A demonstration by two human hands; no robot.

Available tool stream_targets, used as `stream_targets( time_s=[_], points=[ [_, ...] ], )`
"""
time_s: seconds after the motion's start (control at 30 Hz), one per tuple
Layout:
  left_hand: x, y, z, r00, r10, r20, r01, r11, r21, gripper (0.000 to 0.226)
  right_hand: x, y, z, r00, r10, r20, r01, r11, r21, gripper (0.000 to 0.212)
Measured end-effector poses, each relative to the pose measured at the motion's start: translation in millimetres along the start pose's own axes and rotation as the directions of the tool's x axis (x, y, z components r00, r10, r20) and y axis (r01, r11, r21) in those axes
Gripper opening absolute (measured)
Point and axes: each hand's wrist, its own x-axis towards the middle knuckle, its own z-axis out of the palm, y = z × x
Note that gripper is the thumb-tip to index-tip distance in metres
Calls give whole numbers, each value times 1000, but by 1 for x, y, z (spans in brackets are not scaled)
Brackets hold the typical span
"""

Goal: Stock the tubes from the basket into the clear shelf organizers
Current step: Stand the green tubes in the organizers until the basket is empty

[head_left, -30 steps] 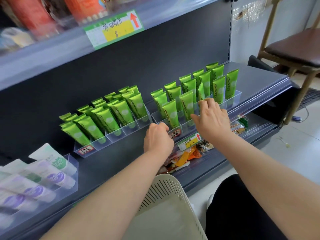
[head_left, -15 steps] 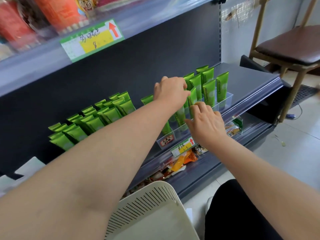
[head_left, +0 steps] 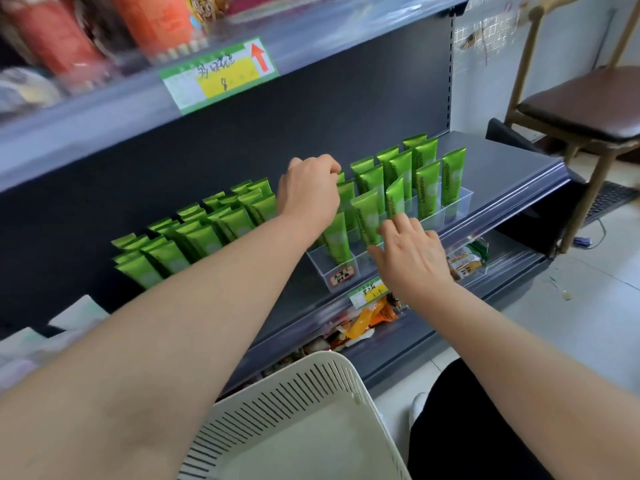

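Note:
Green tubes (head_left: 427, 188) stand in rows in the clear shelf organizer (head_left: 460, 197) on the right of the middle shelf. My left hand (head_left: 310, 192) reaches over its left rear rows, fingers curled shut on the top edge of a green tube (head_left: 341, 177). My right hand (head_left: 412, 252) lies open at the organizer's front, fingertips touching a tilted tube (head_left: 394, 199). A second organizer full of green tubes (head_left: 204, 237) sits to the left. The cream slotted basket (head_left: 277, 400) is at the bottom; its visible inside shows no tubes.
An upper shelf with a green-yellow price tag (head_left: 221, 74) overhangs the tubes. White tubes (head_left: 79, 313) lie at the far left. Snack packets (head_left: 367, 320) fill the lower shelf. A wooden chair (head_left: 585, 102) stands at the right on the tiled floor.
My left hand rose from the organizer's front edge to the rear tube rows and has stayed there. My right hand has barely moved at the front.

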Motion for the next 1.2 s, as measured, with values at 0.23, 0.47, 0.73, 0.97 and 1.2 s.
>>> stream_targets(
  time_s=[0.23, 0.47, 0.73, 0.97, 1.2],
  points=[
    [-51, -89, -40, 990, -133, -55, 139, 982, 126, 47, -11, -69, -7, 985, -173, 21, 172, 984, 43, 30],
    [-103, -167, -62, 945, -326, 15, 319, 932, 171, 52, -7, -135, 19, 930, -338, 142, 330, 941, 81, 35],
    [-147, -226, -27, 863, -428, 269, 348, 889, 297, 40, 24, -173, 59, 888, -385, 252, 386, 921, 47, 42],
    [-144, -248, -9, 837, -442, 322, 348, 885, 308, 56, 54, -186, 82, 889, -349, 296, 352, 935, 47, 53],
    [-145, -259, -3, 881, -402, 248, 269, 859, 435, 59, 59, -195, 96, 883, -327, 337, 334, 942, 37, 65]
  ],
)
